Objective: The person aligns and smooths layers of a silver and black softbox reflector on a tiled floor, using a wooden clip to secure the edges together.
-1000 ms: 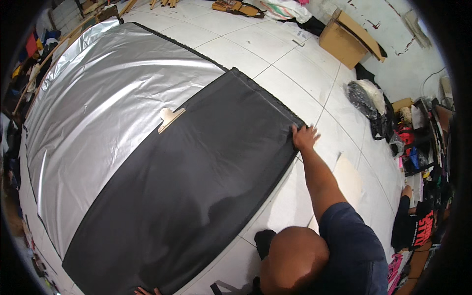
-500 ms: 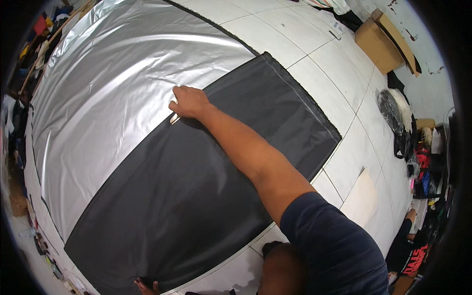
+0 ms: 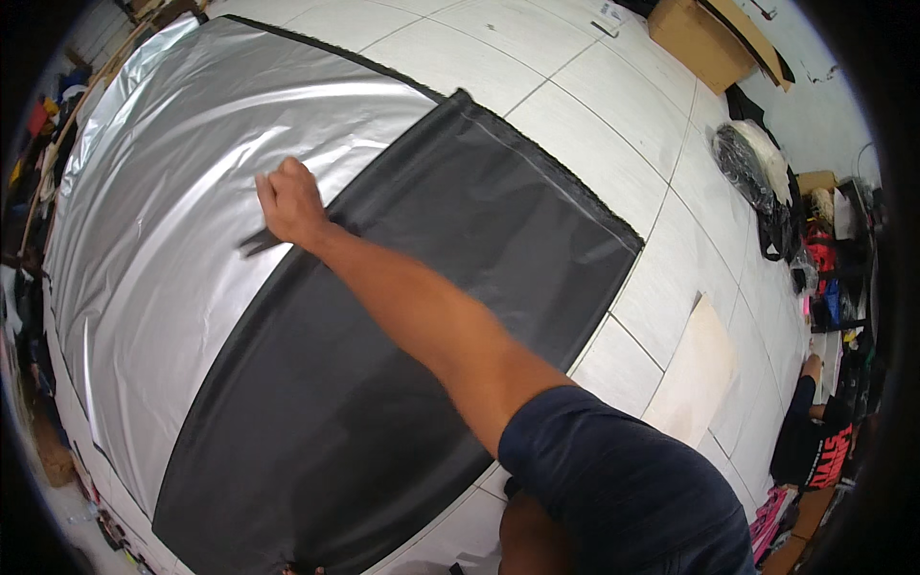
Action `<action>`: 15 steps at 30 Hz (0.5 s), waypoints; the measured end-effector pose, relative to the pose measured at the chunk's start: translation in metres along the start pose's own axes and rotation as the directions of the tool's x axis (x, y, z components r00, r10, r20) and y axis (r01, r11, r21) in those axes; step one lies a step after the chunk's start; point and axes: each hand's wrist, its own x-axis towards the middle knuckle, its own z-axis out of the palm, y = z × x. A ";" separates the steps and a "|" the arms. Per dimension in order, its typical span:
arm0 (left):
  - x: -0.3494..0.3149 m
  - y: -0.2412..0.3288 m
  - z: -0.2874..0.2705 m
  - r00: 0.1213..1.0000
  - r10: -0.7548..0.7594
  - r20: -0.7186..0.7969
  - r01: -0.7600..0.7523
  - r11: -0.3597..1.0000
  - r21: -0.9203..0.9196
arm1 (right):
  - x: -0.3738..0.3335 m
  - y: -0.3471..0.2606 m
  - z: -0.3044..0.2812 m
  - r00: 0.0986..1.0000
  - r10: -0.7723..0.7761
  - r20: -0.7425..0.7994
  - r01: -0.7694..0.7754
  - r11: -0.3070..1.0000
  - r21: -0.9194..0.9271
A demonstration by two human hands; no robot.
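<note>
A large silver sheet of fabric is spread over the floor. Across its right part lies a black fabric panel, with a frayed far edge. My right hand is closed above the silver sheet, just left of the black panel's edge. From under its fingers sticks out a slim dark tool, blurred, with a narrow tapering end; its exact kind cannot be made out. Of my left hand, only a few dark fingertips show at the bottom edge of the view, by the near part of the black panel.
White floor tiles run along the right. A pale flat sheet lies there. Farther off are a cardboard box and a plastic-wrapped bundle. Another person in black is at the lower right. Piled goods line the left.
My right hand has moved left, off the black panel's edge and over the silver sheet, and the dark tool now shows. The view has shifted, leaving less of my left hand visible.
</note>
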 end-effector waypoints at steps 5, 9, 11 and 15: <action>0.023 0.001 -0.035 0.988 0.137 0.075 -0.156 0.875 0.458 | -0.047 -0.045 -0.115 0.976 0.120 0.181 -0.172 0.937 0.305; 0.113 0.123 -0.112 0.999 0.024 0.044 -0.039 0.933 0.359 | -0.168 -0.035 -0.284 0.950 0.229 0.214 -0.194 0.966 -0.171; 0.155 0.199 -0.139 0.997 0.081 -0.005 -0.077 0.959 0.273 | -0.238 -0.018 -0.347 0.885 0.465 0.034 -0.423 0.831 -0.360; 0.247 0.366 -0.156 0.781 0.592 -0.199 -0.543 0.801 0.254 | -0.329 -0.024 -0.436 0.707 0.695 -0.132 -0.617 0.514 -0.597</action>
